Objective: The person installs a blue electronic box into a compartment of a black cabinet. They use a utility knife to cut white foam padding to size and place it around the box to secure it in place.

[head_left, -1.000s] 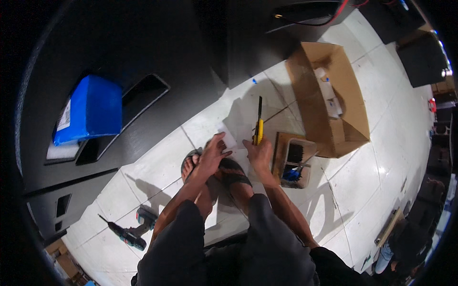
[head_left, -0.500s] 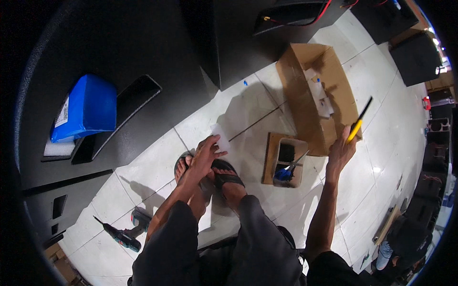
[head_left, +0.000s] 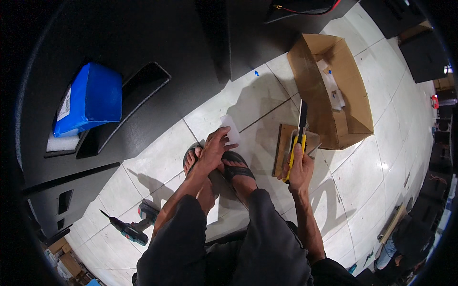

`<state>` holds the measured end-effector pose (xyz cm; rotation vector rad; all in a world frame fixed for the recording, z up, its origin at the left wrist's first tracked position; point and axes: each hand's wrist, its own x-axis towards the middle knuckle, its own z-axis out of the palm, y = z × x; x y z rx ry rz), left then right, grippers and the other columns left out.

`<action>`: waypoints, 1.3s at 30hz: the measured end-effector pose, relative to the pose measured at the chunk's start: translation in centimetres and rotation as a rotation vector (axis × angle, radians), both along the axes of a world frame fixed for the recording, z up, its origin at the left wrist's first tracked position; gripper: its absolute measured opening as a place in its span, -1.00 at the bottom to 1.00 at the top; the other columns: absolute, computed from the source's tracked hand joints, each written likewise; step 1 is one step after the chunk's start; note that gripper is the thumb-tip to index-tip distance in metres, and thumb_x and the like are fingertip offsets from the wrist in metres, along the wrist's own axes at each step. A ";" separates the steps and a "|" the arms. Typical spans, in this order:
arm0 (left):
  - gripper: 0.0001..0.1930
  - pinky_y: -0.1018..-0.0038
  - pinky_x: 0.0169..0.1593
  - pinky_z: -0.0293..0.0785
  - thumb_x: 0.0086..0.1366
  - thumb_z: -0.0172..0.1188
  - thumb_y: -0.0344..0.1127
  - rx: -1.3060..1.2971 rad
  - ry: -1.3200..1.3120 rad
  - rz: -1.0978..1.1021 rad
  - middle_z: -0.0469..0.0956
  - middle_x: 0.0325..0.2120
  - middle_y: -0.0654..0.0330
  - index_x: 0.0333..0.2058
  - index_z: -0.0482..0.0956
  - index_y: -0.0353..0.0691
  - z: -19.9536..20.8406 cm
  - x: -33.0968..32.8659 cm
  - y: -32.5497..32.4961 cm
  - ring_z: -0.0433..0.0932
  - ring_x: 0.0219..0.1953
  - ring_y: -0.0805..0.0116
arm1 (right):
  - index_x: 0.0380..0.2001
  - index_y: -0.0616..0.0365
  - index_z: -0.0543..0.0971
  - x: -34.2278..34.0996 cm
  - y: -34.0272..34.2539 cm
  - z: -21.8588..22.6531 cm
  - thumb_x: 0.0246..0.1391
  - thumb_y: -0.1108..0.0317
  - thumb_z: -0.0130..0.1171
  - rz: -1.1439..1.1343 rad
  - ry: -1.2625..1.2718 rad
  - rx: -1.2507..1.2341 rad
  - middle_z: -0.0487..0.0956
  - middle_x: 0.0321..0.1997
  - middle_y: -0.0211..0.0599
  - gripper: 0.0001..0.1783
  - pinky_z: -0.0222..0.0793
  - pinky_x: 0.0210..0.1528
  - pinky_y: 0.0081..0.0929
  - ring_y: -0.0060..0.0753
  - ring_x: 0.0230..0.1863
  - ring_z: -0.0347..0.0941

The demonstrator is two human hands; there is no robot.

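Right hand (head_left: pixel 301 172), and it's swung back in! Half a second ago I have it out by the cardboard box (head_left: pixel 355 88) with the cutter angled off to the right; now it's closer to the middle, over the wooden board (head_left: pixel 282 145) and the container (head_left: pixel 312 139) on it, hiding part of both. Fingers are wrapped firmly round the yellow cutter (head_left: pixel 295 155), thumb along the handle, and I see a long run of blade (head_left: pixel 302 114) standing out, pointing away from the body.

Over on the other side, the left hand (head_left: pixel 214 150) hardly shifts at all. It's half curled above the sandals (head_left: pixel 234 168), fingertips up against the thin white piece (head_left: pixel 231 127); whether thumb and fingers truly pinch it, I can't tell from up here. That piece sits just ahead of the feet, over the tiled floor (head_left: pixel 369 181), with a clear gap between it and the blade.

So what do I make of it? Cutter and white piece are nearer each other again, which to my mind brings the work back together in front of the feet. With that much blade bare, I'd judge the left fingers the ones to watch.
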<state>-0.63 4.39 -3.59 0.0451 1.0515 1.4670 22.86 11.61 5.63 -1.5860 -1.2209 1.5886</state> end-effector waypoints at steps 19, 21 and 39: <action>-0.41 0.34 -0.02 0.49 0.21 0.27 -0.08 0.045 0.179 -0.066 0.51 -0.08 0.17 0.12 0.43 -0.30 0.6 -0.6 0.0 0.47 -0.02 0.31 | 0.43 0.23 -0.22 -2.7 -1.7 -14.0 0.09 0.52 0.02 0.518 -0.675 0.282 0.11 0.27 0.52 -0.07 0.18 0.28 -0.03 0.36 0.28 0.16; -0.24 0.41 0.02 0.42 0.19 0.31 -0.06 -0.044 0.339 -0.177 0.50 0.02 0.13 0.29 0.27 -0.29 4.6 -1.3 0.0 0.46 0.01 0.33 | 0.43 0.25 -0.22 -3.8 -1.2 -12.8 0.11 0.44 0.07 0.467 -0.634 0.115 0.08 0.27 0.58 -0.06 0.12 0.30 0.04 0.47 0.28 0.11; -0.26 0.28 -0.17 0.62 0.12 0.43 -0.05 0.044 1.329 -0.064 0.50 -0.06 -0.13 0.11 0.29 -0.37 26.5 -3.7 -7.2 0.63 -0.15 0.02 | 0.28 0.24 0.23 -13.0 -3.5 14.8 0.08 0.22 0.31 0.873 0.093 0.779 0.50 0.05 0.27 -0.23 0.43 0.04 -0.05 0.21 0.08 0.50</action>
